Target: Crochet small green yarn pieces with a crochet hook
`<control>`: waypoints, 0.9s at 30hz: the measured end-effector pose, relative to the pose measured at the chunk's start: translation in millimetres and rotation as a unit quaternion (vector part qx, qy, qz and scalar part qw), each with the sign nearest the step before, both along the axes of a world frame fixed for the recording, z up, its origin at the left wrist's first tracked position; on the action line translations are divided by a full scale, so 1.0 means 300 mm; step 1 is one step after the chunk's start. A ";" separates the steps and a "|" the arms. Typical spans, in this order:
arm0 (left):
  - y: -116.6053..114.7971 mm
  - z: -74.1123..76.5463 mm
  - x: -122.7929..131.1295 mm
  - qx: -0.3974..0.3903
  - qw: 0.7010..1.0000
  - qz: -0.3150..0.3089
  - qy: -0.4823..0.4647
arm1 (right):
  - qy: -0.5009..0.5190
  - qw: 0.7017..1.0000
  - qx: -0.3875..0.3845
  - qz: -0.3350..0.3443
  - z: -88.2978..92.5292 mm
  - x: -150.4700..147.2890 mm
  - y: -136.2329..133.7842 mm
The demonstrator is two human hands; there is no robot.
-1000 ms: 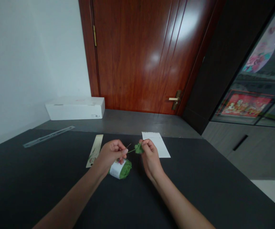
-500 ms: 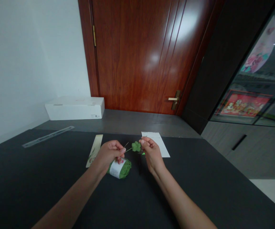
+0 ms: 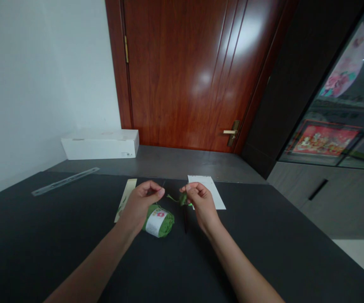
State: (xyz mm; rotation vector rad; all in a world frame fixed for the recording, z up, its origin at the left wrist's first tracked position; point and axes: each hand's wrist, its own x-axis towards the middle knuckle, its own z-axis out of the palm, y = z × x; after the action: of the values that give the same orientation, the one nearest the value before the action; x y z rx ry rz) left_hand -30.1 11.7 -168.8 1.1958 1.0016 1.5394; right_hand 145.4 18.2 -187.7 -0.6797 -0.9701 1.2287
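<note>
My left hand [image 3: 146, 198] is closed in a pinch on a thin dark needle-like stick [image 3: 164, 184], whose tip points up past the fingertips. My right hand [image 3: 201, 198] pinches a small green crocheted piece [image 3: 183, 198] between thumb and fingers. Its short yarn tail [image 3: 172, 198] sticks out toward my left hand, apart from those fingers. Below and beside my left hand lies a ball of green yarn [image 3: 166, 224] with a white paper band [image 3: 154, 223]. My right fingers partly cover the crocheted piece.
A white notepad [image 3: 215, 198] lies behind my right hand, and a dark slim pen-like object [image 3: 186, 221] below the crocheted piece. A printed card strip [image 3: 128, 189] is left of the yarn. Farther left are a clear ruler [image 3: 65, 182] and a long white box [image 3: 101, 145].
My left fingers have come off the yarn tail, which now hangs free. The crocheted piece has turned from flat-facing to more edge-on in my right hand.
</note>
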 end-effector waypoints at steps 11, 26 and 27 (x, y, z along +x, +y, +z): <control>-0.048 0.019 0.062 -0.028 0.985 -0.134 -0.102 | -0.022 0.996 -0.018 0.087 -0.015 -0.049 -0.027; -0.032 -0.016 0.048 0.023 0.988 -0.037 0.151 | -0.049 0.998 0.017 0.043 -0.037 -0.043 -0.015; -0.033 -0.016 0.049 0.025 0.988 -0.039 0.147 | -0.052 0.998 0.017 0.041 -0.038 -0.043 -0.015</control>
State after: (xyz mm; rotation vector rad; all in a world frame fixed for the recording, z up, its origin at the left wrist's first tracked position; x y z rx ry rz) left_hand -15.3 1.7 -173.7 1.5121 1.0958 1.3578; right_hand 132.7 13.6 -199.0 -0.6879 -1.1117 1.2547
